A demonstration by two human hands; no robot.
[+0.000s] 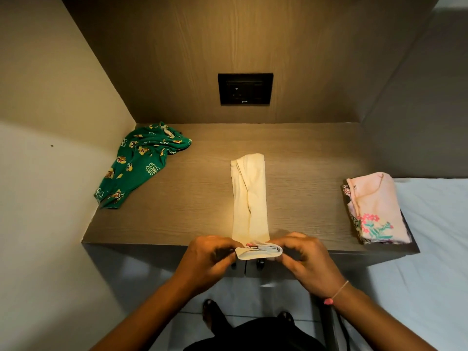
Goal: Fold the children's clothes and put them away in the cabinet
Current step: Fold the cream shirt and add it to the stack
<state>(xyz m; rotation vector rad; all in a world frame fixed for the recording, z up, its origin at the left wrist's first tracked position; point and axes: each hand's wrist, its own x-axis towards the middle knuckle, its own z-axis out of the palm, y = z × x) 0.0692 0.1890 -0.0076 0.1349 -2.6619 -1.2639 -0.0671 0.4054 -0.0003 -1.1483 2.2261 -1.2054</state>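
A cream-coloured garment [249, 196] lies folded into a long narrow strip down the middle of the wooden counter [304, 173]. Its near end hangs at the counter's front edge and is rolled over. My left hand [210, 257] pinches the left side of that rolled end and my right hand [306, 259] pinches the right side. A crumpled green printed garment [136, 163] lies unfolded at the back left of the counter. A folded pink floral garment [374, 209] sits at the right end.
A black wall socket [245, 89] is set in the back panel. Beige walls close the left side. A white bed surface [435, 224] adjoins the counter on the right. Cabinet door handles [259, 264] show under the front edge; my feet stand on the tiled floor.
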